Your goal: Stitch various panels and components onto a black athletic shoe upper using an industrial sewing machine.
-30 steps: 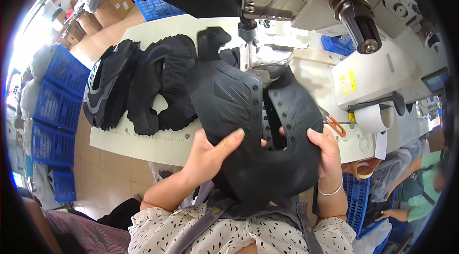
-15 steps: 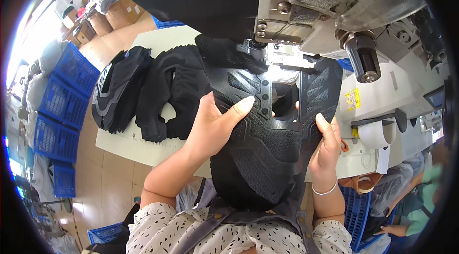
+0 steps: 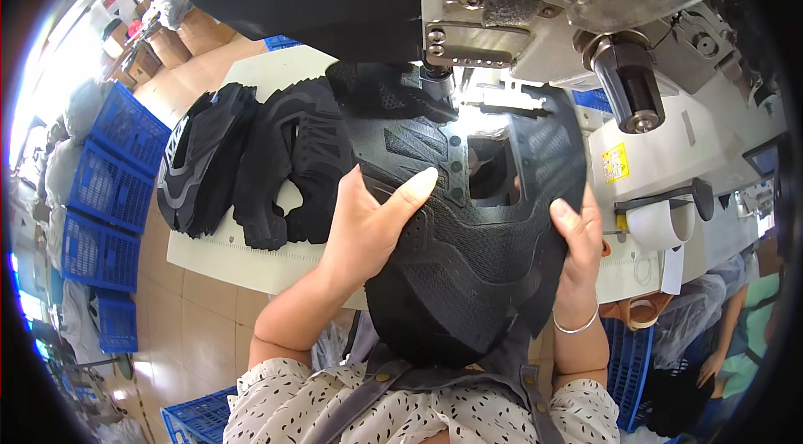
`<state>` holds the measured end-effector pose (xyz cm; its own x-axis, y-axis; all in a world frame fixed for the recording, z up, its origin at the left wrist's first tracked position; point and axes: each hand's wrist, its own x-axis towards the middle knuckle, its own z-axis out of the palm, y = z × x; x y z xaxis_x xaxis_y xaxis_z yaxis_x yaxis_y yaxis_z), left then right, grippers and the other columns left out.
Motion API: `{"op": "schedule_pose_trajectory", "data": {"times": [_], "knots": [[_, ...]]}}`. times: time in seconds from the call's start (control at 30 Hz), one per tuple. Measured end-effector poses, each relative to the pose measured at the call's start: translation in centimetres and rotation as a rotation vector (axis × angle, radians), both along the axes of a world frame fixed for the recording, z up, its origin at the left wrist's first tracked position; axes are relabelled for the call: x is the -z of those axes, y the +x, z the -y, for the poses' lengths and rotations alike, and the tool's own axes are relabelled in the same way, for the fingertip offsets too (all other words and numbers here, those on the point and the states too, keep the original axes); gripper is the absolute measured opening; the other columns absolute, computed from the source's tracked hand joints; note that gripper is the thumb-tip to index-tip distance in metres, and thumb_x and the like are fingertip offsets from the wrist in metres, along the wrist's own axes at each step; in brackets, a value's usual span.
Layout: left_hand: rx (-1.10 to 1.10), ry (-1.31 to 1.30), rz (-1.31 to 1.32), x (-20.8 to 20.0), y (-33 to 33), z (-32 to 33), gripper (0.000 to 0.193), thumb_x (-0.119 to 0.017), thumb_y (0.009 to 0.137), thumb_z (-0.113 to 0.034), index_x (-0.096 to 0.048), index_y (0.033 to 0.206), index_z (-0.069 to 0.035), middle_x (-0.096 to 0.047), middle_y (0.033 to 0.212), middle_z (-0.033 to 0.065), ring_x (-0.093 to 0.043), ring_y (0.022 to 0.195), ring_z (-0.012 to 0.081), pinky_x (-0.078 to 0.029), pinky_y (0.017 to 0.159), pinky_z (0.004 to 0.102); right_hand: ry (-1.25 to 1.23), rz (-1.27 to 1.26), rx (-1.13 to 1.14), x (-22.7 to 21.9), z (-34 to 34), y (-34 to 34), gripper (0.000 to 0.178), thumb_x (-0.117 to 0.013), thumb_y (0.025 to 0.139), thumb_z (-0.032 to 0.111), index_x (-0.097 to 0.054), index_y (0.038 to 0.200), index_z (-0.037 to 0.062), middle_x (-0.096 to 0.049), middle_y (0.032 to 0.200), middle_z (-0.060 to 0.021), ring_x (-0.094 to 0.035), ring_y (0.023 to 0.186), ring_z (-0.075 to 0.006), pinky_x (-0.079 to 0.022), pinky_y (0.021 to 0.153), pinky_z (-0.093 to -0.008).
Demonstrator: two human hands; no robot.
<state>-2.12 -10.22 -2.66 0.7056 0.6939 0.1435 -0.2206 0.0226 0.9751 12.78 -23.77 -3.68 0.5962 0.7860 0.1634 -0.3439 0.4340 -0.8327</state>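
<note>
A black shoe upper (image 3: 468, 245) with a textured, panelled surface lies under the lit head of a sewing machine (image 3: 493, 22). My left hand (image 3: 368, 222) grips its left side, thumb on top and the other fingers hidden beneath. On its right edge my right hand (image 3: 579, 239) is closed, thumb on top and fingers behind. The upper's middle opening (image 3: 493, 172) sits just below the bright lamp glare, which hides the needle area. The toe part hangs over the table's near edge toward my body.
Stacks of black uppers (image 3: 297, 151) and grey-trimmed uppers (image 3: 205, 164) lie on the white table (image 3: 242, 262) at left. Blue crates (image 3: 104, 197) are piled beyond. At right are a white cup-shaped holder (image 3: 661, 222), a brown tape roll (image 3: 642, 310) and a co-worker's arm (image 3: 723, 344).
My right hand has shifted slightly right along the upper's edge, and its fingertips no longer show through the opening. The upper's right side bends differently. The co-worker's arm has moved.
</note>
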Motion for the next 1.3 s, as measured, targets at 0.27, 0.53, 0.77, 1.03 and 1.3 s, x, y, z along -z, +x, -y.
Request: {"op": "schedule_pose_trajectory", "data": {"times": [0.27, 0.53, 0.77, 1.03, 1.3], "knots": [[-0.041, -0.045, 0.027, 0.5, -0.8, 1.9, 0.017, -0.055, 0.088, -0.014, -0.059, 0.082, 0.002, -0.058, 0.072, -0.0026, -0.049, 0.064, 0.0028, -0.041, 0.057, 0.0195, -0.107, 0.195, 0.042, 0.3, 0.7, 0.2, 0.033, -0.056, 0.084, 0.007, -0.048, 0.113, -0.0036, -0.058, 0.103, -0.0103, -0.058, 0.090, -0.0147, -0.046, 0.081, -0.0266], [-0.003, -0.113, 0.095, -0.7, 1.0, -0.5, 0.016, -0.053, 0.087, -0.010, -0.060, 0.087, 0.004, -0.061, 0.078, 0.0002, -0.051, 0.067, 0.0030, -0.043, 0.059, 0.0195, -0.049, 0.156, 0.075, 0.0, -1.6, 0.8, 0.021, -0.056, 0.084, 0.006, -0.053, 0.103, -0.0023, -0.060, 0.098, -0.0079, -0.057, 0.086, -0.0125, -0.047, 0.078, -0.0259], [-0.037, -0.079, 0.112, -1.1, 2.3, -2.8, 0.015, -0.054, 0.086, -0.008, -0.060, 0.093, 0.004, -0.061, 0.083, 0.0009, -0.053, 0.071, 0.0042, -0.044, 0.063, 0.0207, -0.079, 0.162, 0.097, -0.8, -3.6, 2.1, 0.023, -0.058, 0.082, 0.006, -0.053, 0.103, -0.0033, -0.061, 0.096, -0.0089, -0.059, 0.083, -0.0137, -0.048, 0.076, -0.0263], [-0.007, -0.129, 0.133, -1.1, 2.6, -3.5, 0.022, -0.056, 0.085, -0.012, -0.059, 0.102, 0.003, -0.062, 0.091, 0.0036, -0.056, 0.079, 0.0070, -0.044, 0.073, 0.0214, -0.001, 0.115, 0.049, -0.6, -4.0, 1.7, 0.020, -0.057, 0.082, 0.001, -0.054, 0.101, -0.0042, -0.061, 0.095, -0.0105, -0.060, 0.082, -0.0138, -0.048, 0.075, -0.0265], [-0.076, -0.210, -0.037, -0.5, 1.1, -1.7, 0.018, -0.055, 0.086, -0.013, -0.060, 0.095, 0.003, -0.062, 0.082, 0.0019, -0.055, 0.066, 0.0042, -0.045, 0.057, 0.0189, -0.186, 0.164, -0.012, -0.7, -3.1, -0.4, 0.012, -0.059, 0.083, 0.006, -0.058, 0.089, -0.0040, -0.063, 0.076, -0.0082, -0.060, 0.055, -0.0133, -0.048, 0.045, -0.0229]]}}
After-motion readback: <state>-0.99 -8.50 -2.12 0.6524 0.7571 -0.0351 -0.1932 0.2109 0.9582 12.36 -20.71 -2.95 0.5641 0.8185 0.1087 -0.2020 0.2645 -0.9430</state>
